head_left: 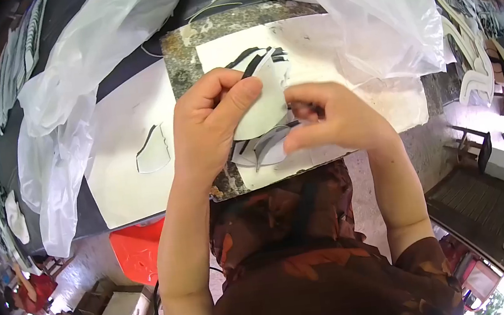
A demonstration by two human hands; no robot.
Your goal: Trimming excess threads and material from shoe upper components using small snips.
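Note:
My left hand (215, 111) pinches a pale, curved cut piece (264, 105) with a black strip along its upper edge, thumb on top. To its right is my right hand (338, 115), thumb and forefinger apart, its other fingers curled and slightly blurred. The forefinger is close to the piece's right edge; I cannot tell if it touches. Below, near the right thumb, lie grey and white cut pieces (273, 152) with dark edges. Several black-edged strips (279, 54) rest on the white sheet (312, 30) beyond the held piece.
A mottled grey board (180, 56) lies under the sheet. On the left, another white sheet (118, 193) bears a single black-edged cut piece (152, 151). Crumpled clear plastic (367, 17) spreads at the far right, more plastic (68, 92) at left. Beneath the table's edge is a red stool (135, 254).

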